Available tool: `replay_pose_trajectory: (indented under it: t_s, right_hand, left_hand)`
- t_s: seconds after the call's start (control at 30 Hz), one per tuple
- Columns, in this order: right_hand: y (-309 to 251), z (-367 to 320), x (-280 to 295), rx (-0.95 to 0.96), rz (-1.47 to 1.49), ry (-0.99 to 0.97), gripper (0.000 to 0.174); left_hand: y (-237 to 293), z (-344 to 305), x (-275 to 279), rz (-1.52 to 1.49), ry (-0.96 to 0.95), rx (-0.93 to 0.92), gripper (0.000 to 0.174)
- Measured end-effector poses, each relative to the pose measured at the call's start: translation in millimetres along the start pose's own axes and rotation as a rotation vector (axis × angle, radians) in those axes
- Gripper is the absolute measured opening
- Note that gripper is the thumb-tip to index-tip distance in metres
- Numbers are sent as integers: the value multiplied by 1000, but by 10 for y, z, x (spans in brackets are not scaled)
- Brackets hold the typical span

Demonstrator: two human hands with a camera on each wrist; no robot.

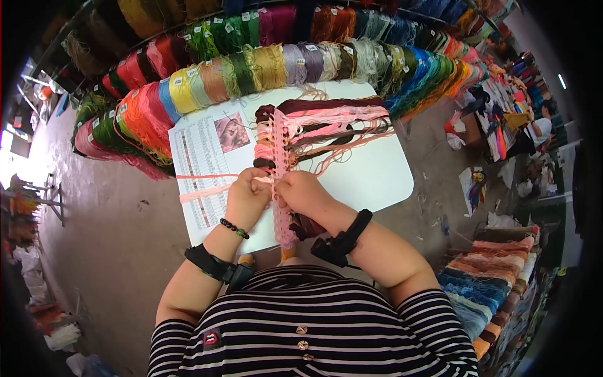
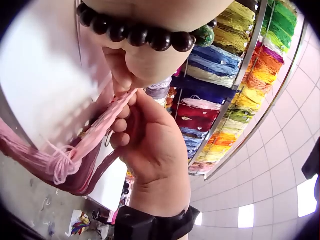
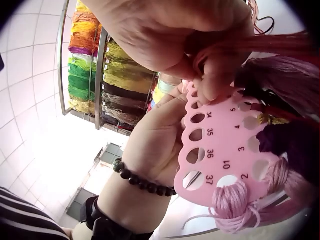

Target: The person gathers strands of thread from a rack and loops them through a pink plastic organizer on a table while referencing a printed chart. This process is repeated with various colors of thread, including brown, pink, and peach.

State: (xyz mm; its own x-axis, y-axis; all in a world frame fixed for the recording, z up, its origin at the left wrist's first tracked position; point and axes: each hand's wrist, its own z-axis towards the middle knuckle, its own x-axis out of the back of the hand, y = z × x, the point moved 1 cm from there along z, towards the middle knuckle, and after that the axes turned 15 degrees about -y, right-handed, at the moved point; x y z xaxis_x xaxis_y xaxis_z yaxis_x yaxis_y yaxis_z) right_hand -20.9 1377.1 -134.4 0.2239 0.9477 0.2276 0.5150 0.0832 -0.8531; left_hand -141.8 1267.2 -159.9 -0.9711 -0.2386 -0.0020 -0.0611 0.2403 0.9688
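Observation:
A long pink plastic card (image 1: 282,220) with numbered holes stands lengthwise before the person, hanks of pink, maroon and dark thread (image 1: 333,113) looped through it. The left hand (image 1: 249,198) pinches at the card's left edge, where pale pink strands (image 1: 204,195) run out to the left. On the opposite edge the right hand (image 1: 306,192) grips the card with curled fingers. In the right wrist view, reddish thread (image 3: 270,42) passes by the right hand (image 3: 175,40), and the holes (image 3: 196,135) near 34 to 37 hold no thread. Fingertips of both hands partly hide the strands between them.
Under the card lies a white board (image 1: 370,173) with a printed chart (image 1: 200,157) and photo (image 1: 232,132) at its left. Racks of coloured thread skeins (image 1: 270,66) curve behind it. More skeins (image 1: 502,270) lie at the lower right; grey floor (image 1: 125,220) surrounds the board.

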Motion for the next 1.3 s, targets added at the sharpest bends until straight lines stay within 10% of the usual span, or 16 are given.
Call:
replay_pose_trajectory:
  t_s: [0.53, 0.73, 0.97, 1.1, 1.3]
  right_hand:
    - [164, -17, -14, 30, 143, -42, 19]
    - [205, 6, -19, 17, 209, 0, 12]
    - [304, -26, 18, 89, 635, -85, 14]
    - [308, -169, 68, 218, 20, 249, 25]
    - [304, -183, 142, -23, 530, -113, 25]
  left_hand:
    - [51, -150, 353, 403, 41, 53, 30]
    - [329, -233, 173, -804, -66, 20, 38]
    - [243, -137, -60, 265, -249, -44, 47]
    - [143, -126, 57, -280, -302, -28, 52]
    - [223, -191, 65, -896, -391, -133, 60]
